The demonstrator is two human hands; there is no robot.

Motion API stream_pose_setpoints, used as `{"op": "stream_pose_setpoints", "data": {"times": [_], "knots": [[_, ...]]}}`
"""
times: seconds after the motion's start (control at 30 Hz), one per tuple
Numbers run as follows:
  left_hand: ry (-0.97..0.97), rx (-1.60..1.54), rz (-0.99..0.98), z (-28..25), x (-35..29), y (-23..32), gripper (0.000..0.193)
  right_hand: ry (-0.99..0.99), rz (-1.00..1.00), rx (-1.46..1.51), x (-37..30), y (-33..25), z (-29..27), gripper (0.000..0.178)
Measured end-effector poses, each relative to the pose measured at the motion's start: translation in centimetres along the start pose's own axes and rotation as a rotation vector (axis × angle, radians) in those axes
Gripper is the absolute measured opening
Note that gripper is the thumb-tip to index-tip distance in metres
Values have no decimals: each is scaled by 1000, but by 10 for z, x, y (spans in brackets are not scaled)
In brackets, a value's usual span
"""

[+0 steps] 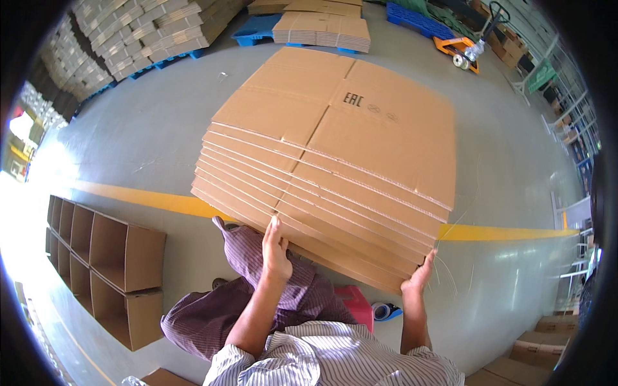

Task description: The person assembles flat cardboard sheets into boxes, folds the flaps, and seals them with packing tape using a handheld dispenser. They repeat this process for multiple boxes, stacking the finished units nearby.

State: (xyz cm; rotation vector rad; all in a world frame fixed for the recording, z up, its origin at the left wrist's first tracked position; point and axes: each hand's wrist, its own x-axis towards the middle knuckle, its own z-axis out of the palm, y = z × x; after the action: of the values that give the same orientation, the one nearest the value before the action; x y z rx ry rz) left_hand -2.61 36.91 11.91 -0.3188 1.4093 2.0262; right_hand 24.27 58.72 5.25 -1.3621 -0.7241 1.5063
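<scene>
A fanned stack of flattened cardboard boxes (360,122) stretches out in front of me, its sheets stepped back one behind another. Dark print marks the top sheet. My left hand (275,253) grips the near edge left of its middle, thumb up against the cardboard. At the near right corner, my right hand (418,276) is closed on the same stack. The fingers beneath the cardboard are partly hidden. The stack lies over or just beyond my knees; what bears its far part cannot be seen.
Opened cardboard boxes (145,257) stand in two tiers at the left. Beside my legs are a pink stool (357,305) and a tape roll (386,312). Bundled flat cardboard (322,29) sits on blue pallets ahead. An orange pallet jack (460,51) stands far right.
</scene>
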Motion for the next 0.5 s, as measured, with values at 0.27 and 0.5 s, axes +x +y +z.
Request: {"op": "stream_pose_setpoints", "data": {"times": [0.27, 0.5], "knots": [[-162, 240, -95, 2, -7, -21, 78, -31, -184, -166, 27, -44, 16, 74], [-487, 482, -174, 16, 7, -59, 73, -21, -473, -547, 157, -56, 64, 62]]}}
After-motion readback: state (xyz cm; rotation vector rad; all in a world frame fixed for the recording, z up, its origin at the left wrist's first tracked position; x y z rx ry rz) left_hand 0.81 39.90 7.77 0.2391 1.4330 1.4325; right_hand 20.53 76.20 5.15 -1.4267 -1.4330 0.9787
